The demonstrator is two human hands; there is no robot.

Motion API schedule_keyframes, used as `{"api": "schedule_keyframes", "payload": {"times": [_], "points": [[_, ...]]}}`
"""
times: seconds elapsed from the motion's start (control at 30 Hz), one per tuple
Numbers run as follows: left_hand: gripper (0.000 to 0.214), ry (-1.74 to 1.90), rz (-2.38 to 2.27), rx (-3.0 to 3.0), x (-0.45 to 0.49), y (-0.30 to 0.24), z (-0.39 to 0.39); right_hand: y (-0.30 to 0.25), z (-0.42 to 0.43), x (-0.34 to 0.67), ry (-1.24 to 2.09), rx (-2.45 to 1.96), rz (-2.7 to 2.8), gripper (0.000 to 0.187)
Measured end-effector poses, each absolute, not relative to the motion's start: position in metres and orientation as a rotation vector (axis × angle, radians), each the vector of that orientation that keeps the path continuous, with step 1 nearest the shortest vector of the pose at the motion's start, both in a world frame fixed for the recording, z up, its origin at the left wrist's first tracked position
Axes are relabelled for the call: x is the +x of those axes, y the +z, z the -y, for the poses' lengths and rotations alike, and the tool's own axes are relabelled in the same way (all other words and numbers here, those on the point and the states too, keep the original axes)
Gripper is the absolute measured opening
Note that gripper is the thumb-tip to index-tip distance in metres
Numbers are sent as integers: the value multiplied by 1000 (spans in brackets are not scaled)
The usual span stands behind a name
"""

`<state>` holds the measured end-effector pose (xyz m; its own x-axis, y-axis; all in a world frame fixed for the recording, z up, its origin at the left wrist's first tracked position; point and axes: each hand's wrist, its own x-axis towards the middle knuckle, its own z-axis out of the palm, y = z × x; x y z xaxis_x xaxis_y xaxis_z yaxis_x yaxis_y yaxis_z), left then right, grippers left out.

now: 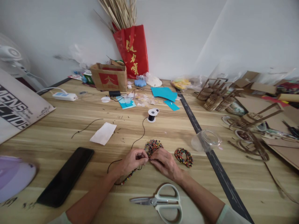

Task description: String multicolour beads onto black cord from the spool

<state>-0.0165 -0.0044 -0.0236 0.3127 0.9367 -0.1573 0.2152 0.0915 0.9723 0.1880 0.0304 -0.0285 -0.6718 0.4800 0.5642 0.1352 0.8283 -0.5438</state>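
Note:
My left hand [131, 161] and my right hand [166, 163] meet fingertip to fingertip on the wooden table [163, 130]. Both are pinched on a thin black cord [140, 132] that runs back to a small spool [152, 114]. A strand of coloured beads [127, 179] hangs on the cord below my left wrist. A pile of loose coloured beads [153, 145] lies just beyond my fingers. A finished bead ring [184, 157] sits to the right of my right hand.
White-handled scissors [161, 202] lie near the front edge between my forearms. A black phone [66, 175] rests at the left, a white paper slip [103, 133] behind it. A clear plastic cup [206, 140] lies on its side at the right. Cardboard models [247, 118] crowd the far right.

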Motion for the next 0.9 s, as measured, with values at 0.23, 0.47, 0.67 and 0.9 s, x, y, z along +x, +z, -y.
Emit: {"api": "schedule_keyframes", "payload": {"times": [0.23,0.47,0.67,0.9], "points": [[13,783,-1157,1420,-17,-23,5,-30,-31,188,593,-449,2269,10],[12,789,-1157,1426,-16,-25,4,-28,-30,189,613,-420,2265,9],[13,769,-1164,1436,-17,-27,5,-30,-31,189,598,-407,2286,8],[12,748,-1150,1464,-17,-27,5,-32,-32,189,601,-404,2301,8]]}}
